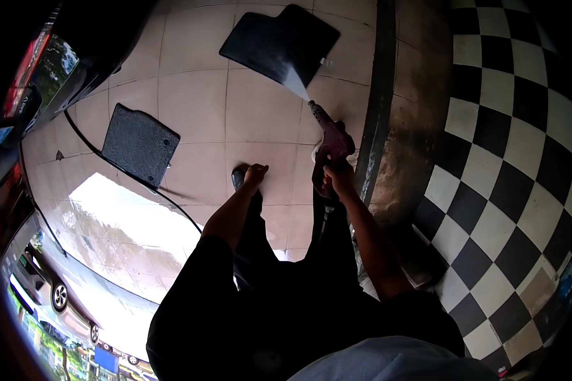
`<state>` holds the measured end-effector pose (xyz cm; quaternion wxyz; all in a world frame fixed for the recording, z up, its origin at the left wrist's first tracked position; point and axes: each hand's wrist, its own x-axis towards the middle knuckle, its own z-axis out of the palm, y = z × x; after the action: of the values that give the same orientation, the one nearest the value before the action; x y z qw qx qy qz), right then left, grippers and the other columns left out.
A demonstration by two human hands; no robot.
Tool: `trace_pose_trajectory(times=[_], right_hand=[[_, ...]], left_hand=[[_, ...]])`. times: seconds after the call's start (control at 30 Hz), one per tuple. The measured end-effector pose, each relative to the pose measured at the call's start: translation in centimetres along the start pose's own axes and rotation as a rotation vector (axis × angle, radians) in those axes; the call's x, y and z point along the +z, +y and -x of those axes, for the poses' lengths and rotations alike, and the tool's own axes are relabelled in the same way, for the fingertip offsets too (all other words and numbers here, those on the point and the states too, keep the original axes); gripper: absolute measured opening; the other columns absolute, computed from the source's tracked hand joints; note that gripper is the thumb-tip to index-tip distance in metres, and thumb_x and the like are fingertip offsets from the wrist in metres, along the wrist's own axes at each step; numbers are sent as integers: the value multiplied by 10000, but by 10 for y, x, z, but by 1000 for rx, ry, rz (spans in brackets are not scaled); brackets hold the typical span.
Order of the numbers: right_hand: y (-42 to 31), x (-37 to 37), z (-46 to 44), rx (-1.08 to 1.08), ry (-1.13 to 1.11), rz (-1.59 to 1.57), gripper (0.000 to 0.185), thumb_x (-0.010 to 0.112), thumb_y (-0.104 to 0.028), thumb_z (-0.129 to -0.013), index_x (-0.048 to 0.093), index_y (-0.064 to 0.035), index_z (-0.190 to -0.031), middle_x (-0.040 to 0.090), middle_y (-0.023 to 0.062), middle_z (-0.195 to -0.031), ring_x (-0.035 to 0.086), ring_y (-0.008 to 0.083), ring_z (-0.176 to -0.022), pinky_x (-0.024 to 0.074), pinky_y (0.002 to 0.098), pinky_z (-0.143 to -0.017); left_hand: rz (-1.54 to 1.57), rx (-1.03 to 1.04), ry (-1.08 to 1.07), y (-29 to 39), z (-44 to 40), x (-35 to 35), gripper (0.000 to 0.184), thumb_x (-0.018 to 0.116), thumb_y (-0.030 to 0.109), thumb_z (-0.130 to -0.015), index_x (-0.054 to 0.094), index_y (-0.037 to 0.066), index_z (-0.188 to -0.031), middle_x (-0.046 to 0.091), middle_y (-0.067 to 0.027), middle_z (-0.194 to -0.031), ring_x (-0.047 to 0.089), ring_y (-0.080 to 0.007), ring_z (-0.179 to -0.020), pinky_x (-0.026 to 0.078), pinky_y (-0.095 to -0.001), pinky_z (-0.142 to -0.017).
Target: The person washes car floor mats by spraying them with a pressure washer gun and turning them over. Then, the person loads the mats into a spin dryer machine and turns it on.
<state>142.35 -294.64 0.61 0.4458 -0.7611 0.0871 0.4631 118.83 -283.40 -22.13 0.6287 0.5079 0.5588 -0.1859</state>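
One black car floor mat (283, 41) lies flat on the tiled floor (190, 101), ahead of the person, and receives a fan of water spray (294, 84) at its near edge. A second, dark grey mat (140, 143) lies well apart from it, to the left, outside the spray; a black hose (89, 143) runs along its edge. The right hand (339, 174) is wrapped around the grip of a spray gun (333, 141), with the nozzle (311, 103) directed at the black mat; the discharge indicates an open valve, although the trigger finger cannot be made out. A hose fitting (328, 209) extends below the grip. The left hand (255, 174) is held out above a dark shoe (238, 179), fingers drawn inward; it appears to carry nothing, and whether the fingers close fully cannot be told. Status: wetting of the black mat is judged to be under way, with the jet reaching only part of the surface. The far portion lies beyond the visible fan; whether it is already wet cannot be determined. The grey mat receives no water, and its speckled surface does not show whether it is rinsed or untreated. Completion of either mat therefore cannot be confirmed.
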Motion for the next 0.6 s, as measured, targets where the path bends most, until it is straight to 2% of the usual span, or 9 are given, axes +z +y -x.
trace_pose_trajectory(times=[0.07,0.13,0.2,0.27,0.37,0.4,0.43,0.57,0.6], right_hand=[[5,-12,12,-28,40,-72,326,591,-73,-769,524,-28,-1085,496,33,-605,505,151,-467,460,312,-432],[-2,-17,25,-54,73,-164,514,595,-78,-799,453,-52,-1292,481,22,-613,467,130,-480,451,295,-452],[-18,-12,39,-167,44,-144,358,605,-89,-800,536,-15,-1144,499,23,-602,491,127,-486,446,293,-461],[-20,-6,40,-287,-21,-66,157,579,-103,-791,581,17,-892,493,18,-492,508,115,-428,414,272,-414],[-11,-17,23,-235,-165,-14,178,585,-80,-794,567,8,-948,523,27,-556,527,130,-472,457,283,-485],[-9,-18,16,-172,-158,-133,244,585,-80,-792,570,16,-1016,523,28,-549,525,132,-467,462,283,-489],[1,-30,0,-172,-223,-56,316,567,-75,-810,496,40,-1096,557,27,-588,564,123,-513,472,261,-519],[51,-73,-61,-33,-89,-503,293,571,-56,-813,482,36,-1076,591,88,-744,602,173,-628,520,319,-606],[60,-81,-76,12,-73,-575,261,571,-54,-817,491,20,-1054,580,97,-719,602,191,-618,527,346,-601]], left_hand=[[112,21,-24,-4,8,-2,245,606,300,-850,604,62,-907,540,-15,-670,470,-123,-525,386,-268,-439],[137,-14,-33,0,12,-9,222,609,302,-855,582,84,-884,492,16,-626,443,-101,-494,350,-223,-415],[171,-70,-24,20,22,-13,213,608,303,-858,576,94,-884,478,21,-625,442,-100,-509,341,-215,-414],[233,-173,-112,12,-1,-12,230,610,325,-854,576,103,-904,524,1,-701,485,-121,-582,385,-249,-467],[293,-265,-68,31,-28,6,265,611,357,-848,575,109,-933,569,-31,-822,526,-154,-690,432,-312,-556],[305,-285,-23,48,-35,14,279,610,368,-846,574,109,-942,580,-42,-864,537,-166,-725,444,-335,-588],[308,-276,2,66,-45,22,349,615,395,-838,551,98,-1011,586,-72,-957,560,-210,-813,466,-396,-687],[513,-268,85,103,-153,69,479,645,391,-813,519,71,-1145,579,-119,-1061,572,-267,-922,505,-439,-758],[598,-276,87,111,-183,82,508,653,385,-811,498,64,-1174,550,-134,-1113,553,-286,-961,502,-455,-780]])
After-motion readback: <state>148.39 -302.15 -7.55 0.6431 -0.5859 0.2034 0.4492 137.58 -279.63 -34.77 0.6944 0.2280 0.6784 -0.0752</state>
